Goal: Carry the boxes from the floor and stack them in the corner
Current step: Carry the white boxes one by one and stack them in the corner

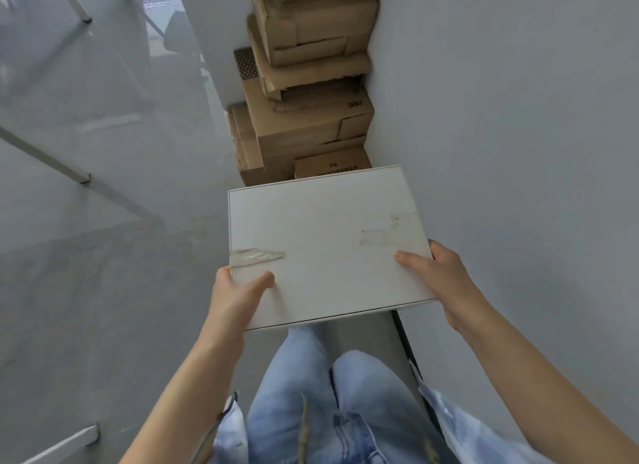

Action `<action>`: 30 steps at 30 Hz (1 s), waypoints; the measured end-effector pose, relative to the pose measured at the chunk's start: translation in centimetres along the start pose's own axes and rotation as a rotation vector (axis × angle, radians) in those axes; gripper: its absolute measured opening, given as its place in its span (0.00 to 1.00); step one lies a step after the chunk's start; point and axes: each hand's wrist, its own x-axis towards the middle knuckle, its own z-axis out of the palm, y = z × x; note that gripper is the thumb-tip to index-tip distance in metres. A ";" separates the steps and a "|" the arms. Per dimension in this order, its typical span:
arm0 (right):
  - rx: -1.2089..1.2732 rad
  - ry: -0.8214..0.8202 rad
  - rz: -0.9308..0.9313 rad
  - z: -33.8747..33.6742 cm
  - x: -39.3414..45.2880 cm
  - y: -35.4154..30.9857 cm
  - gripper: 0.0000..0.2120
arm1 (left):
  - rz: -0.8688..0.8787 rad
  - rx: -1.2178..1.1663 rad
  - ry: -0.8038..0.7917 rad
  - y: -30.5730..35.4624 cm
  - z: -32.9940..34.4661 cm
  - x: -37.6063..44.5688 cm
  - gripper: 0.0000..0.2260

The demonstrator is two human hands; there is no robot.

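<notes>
A flat white box (328,245) is being held level above the floor, just short of the cardboard stack (307,93) piled in the corner. It is being gripped at its near corners: the left hand (235,294) is clamped on the near left corner, thumb laid on the lid and fingers hidden under the edge, and the right hand (439,277) is clamped on the near right corner in the same way.

The box is being judged light and stiff, since it is being kept flat by two corner grips alone. Its smooth lid, with old tape strips (257,256) peeling from it, may be slippery, so support from beneath is advised over a pinch on the lid.

The stack is being seen as uneven, with crushed and overhanging cartons. It is hemmed in by the wall (501,117) on its right, so little room is being left for the right hand. Left of the stack, metal furniture legs (45,159) are standing on the glossy floor (103,273).
</notes>
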 end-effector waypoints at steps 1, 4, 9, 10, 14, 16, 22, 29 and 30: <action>0.006 -0.002 -0.001 0.2 1.3 -0.8 0.06 | 0.013 0.004 -0.018 1.1 0.5 1.0 0.19; 0.004 0.005 0.015 0.6 7.7 -3.8 0.05 | 0.022 0.046 -0.086 4.3 2.9 7.2 0.25; -0.028 0.022 0.005 0.9 17.8 -5.0 0.10 | 0.025 0.105 -0.182 6.4 7.3 15.7 0.42; -0.039 0.016 0.007 1.0 19.3 -5.0 0.09 | 0.027 0.121 -0.190 6.6 8.0 16.8 0.43; -0.085 0.002 0.024 1.5 28.3 -3.7 0.10 | 0.045 0.147 -0.186 6.7 12.4 24.1 0.42; -0.106 0.013 0.032 1.7 31.7 -2.6 0.11 | 0.075 0.152 -0.185 6.6 14.2 27.0 0.39; -0.079 -0.087 0.077 3.2 41.5 1.1 0.13 | 0.139 0.179 -0.140 3.8 19.4 35.7 0.25; -0.154 -0.106 0.156 4.9 48.1 5.0 0.15 | 0.042 0.208 -0.127 0.2 22.1 41.3 0.31; -0.165 -0.126 0.176 4.9 48.7 5.5 0.14 | 0.026 0.217 -0.132 -0.2 22.3 41.7 0.33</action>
